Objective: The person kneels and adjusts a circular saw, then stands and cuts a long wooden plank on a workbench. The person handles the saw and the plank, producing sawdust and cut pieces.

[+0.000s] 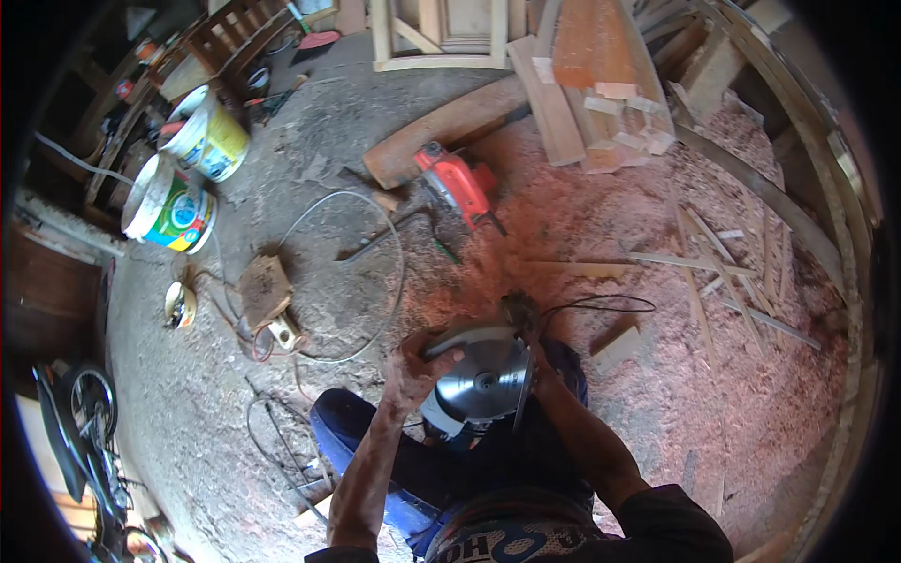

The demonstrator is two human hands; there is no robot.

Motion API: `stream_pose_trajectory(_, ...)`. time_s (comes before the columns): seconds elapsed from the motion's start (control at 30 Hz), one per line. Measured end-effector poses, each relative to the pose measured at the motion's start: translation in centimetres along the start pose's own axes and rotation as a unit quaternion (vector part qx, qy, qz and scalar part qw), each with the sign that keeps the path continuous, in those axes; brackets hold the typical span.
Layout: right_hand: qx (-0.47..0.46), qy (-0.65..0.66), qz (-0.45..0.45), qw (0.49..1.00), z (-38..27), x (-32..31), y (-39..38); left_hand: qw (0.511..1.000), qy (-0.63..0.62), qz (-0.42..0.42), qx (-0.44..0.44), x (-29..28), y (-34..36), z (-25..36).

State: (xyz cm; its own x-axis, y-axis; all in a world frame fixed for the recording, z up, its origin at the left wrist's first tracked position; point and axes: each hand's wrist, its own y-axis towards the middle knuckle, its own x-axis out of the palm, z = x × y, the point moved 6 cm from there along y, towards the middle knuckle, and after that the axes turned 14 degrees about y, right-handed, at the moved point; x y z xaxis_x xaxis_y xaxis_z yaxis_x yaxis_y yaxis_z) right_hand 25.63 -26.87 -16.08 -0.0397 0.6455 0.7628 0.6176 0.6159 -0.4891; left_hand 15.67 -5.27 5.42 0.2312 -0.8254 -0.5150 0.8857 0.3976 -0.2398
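Head view showed a circular saw [437, 411] held over the seated person's lap, its bare blade [481, 383] turned up toward the camera between the two hands. Handling it well at this point called, as a judgement, for a dead power lead first; whether it was plugged in could not be told. A dark cable [605, 298] looped on the shavings just beyond the right hand, and a pale socket box [283, 332] lay well to the left. Good practice would have been to brace the saw's body firmly against the thighs, grip the guard rather than the toothed rim, and make any turn of the blade slowly.

The left hand [410, 369] came in from the lower edge with the forearm nearly straight up, at the saw's left side. Its fingers were partly closed about the edge there, the thumb reaching across toward the blade's face. The right forearm slanted in from the lower right, elbow out wide, bringing the right hand [533, 340] to the saw's far right side. Its fingers were dim and partly hidden; how far closed they were, or on what, could not be told.
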Motion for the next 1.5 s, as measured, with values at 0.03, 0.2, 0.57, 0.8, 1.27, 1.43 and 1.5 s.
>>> stream_pose_trajectory(0.03, -0.007, -0.009, -0.003, 1.0, -0.8, -0.7, -0.6, 1.0, -0.018, 0.011, 0.007, -0.2, -0.8, 2.3)
stream_pose_trajectory(0.2, -0.071, -0.124, -0.01, 0.99, -6.7, -3.6, -4.8, 0.971, 0.162, -0.029, 0.176, 1.6, -3.0, 8.5)
stream_pose_trajectory(0.57, 0.124, -0.893, -0.172, 0.398, -18.8, 11.4, -16.6, 0.887, 0.278, -0.019, 0.369, 7.7, -6.3, 13.7)
stream_pose_trajectory(0.8, 0.223, -0.914, -0.212, 0.265, -16.5, 8.5, -16.1, 0.81, 0.386, -0.077, 0.435, 9.7, -9.4, 16.1)
stream_pose_trajectory(1.27, 0.286, -0.878, -0.242, 0.297, -12.5, 5.8, -15.6, 0.772, 0.423, -0.111, 0.461, 10.7, -10.4, 15.1)
stream_pose_trajectory(1.43, 0.214, -0.889, -0.279, 0.294, -12.6, 5.2, -15.9, 0.772, 0.418, -0.118, 0.465, 11.1, -10.8, 15.9)
stream_pose_trajectory(1.5, 0.181, -0.9, -0.235, 0.318, -12.9, 4.2, -16.0, 0.771, 0.419, -0.117, 0.464, 11.2, -10.9, 16.0)
